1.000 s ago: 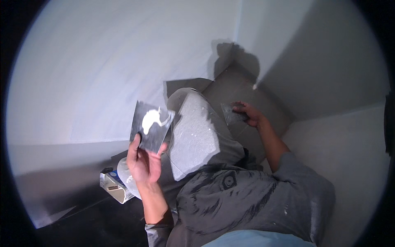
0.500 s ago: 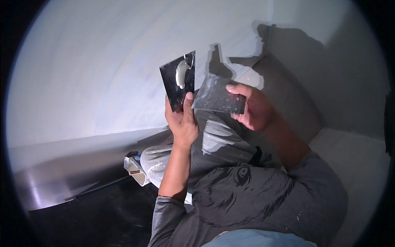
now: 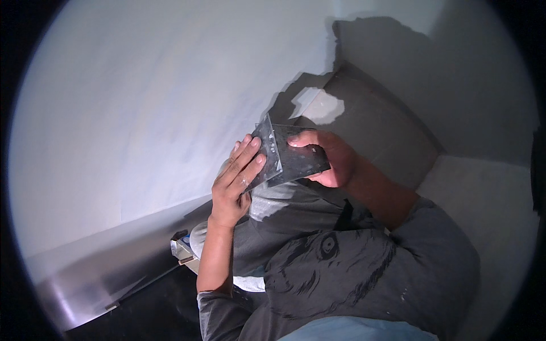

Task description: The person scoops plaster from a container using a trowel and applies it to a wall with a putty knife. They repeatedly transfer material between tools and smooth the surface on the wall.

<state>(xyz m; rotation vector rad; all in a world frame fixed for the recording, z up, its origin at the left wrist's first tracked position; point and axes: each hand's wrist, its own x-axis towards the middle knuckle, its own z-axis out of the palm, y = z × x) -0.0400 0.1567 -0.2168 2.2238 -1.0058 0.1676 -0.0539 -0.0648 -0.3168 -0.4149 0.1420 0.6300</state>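
My left hand [image 3: 232, 184] holds a thin dark putty spreader [image 3: 269, 149], its fingers laid along the upper face and the thumb hidden underneath. White specks and smears mark this face near its right edge. My right hand [image 3: 336, 159] pinches a second dark putty spreader [image 3: 297, 154], thumb on top, the other fingers mostly behind it. The left spreader is tilted and overlaps the left part of the right one; whether they touch all along the edge I cannot tell. The lump of white putty is hidden from view.
A pale wall [image 3: 131, 113] rises close in front and to the left, with a shaded wall [image 3: 472, 96] at the right. Along the left wall's foot runs a shiny metal-like strip [image 3: 91, 290]. A small open box [image 3: 183, 250] stands beside my bent knee [image 3: 199, 236].
My left hand has turned its spreader over, so the putty-bearing face is out of sight. Both spreaders have come together and now overlap. My right hand has moved slightly left and down.
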